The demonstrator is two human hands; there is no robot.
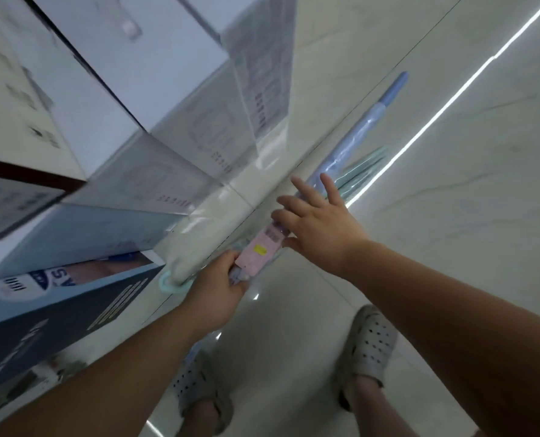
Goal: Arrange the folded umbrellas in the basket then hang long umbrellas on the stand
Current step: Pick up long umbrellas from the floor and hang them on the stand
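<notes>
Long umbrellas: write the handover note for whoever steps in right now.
Left hand grips the blue long umbrella at its handle end, by the pink tag.
Right hand is open, fingers spread over the shaft; contact unclear.
A mint umbrella lies beside the blue one; a cream umbrella lies by the stacked boxes.
Basket and stand are out of view, so nothing shows as done.
Left: hang these three long umbrellas on the stand.

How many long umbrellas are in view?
3: the blue umbrella in the left hand, a mint umbrella beside it, a cream umbrella by the boxes. Others may be hidden.
</notes>
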